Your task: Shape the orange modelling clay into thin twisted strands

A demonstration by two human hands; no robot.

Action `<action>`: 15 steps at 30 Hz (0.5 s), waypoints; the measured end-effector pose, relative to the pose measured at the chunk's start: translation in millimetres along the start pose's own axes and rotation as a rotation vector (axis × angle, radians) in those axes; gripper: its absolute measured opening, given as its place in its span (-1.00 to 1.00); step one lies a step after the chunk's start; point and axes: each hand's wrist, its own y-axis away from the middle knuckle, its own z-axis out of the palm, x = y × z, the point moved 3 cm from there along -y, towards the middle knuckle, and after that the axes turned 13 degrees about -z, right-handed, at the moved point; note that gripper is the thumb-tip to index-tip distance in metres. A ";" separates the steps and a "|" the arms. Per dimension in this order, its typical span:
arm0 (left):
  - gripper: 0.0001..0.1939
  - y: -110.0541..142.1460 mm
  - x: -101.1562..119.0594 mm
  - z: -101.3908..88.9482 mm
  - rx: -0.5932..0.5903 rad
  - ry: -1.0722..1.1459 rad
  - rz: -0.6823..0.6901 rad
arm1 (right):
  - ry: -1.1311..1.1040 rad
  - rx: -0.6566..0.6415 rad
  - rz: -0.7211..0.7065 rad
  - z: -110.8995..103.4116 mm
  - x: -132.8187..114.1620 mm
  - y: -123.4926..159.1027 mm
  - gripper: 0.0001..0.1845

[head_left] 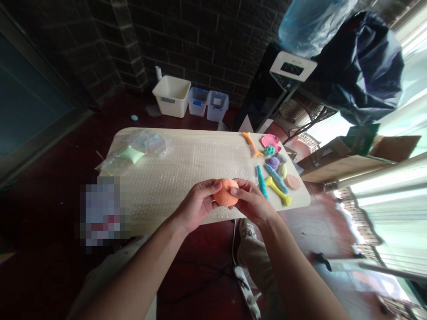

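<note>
A rounded orange lump [224, 195], matte, with small surface marks

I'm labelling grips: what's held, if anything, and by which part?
A rounded, orange, clay-like lump, held at opposite sides by fingers of the left hand and right hand.

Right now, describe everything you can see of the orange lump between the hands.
The orange lump is rounded, slightly wider than tall in the picture, with a matte surface bearing a few small marks. It looks like modelling clay. The left hand and right hand hold it from either side, both thumbs on its visible face. It appears near the near edge of the table; its far side is hidden.
</note>
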 end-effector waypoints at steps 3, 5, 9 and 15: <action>-0.73 3.7 2.4 -1.1 0.071 -0.071 0.037 | 0.100 -0.008 -0.040 0.1 -2.0 1.2 -0.73; -0.73 5.4 2.1 -1.7 0.109 -0.122 0.039 | 0.156 -0.031 -0.051 0.2 -3.3 2.2 -0.75; -0.73 5.7 0.2 -2.3 0.153 -0.168 0.038 | 0.193 -0.056 -0.065 -0.4 -5.4 4.0 -0.80; -0.78 3.0 0.6 3.1 0.054 0.023 0.024 | -0.022 0.030 -0.027 0.8 1.5 2.1 -0.76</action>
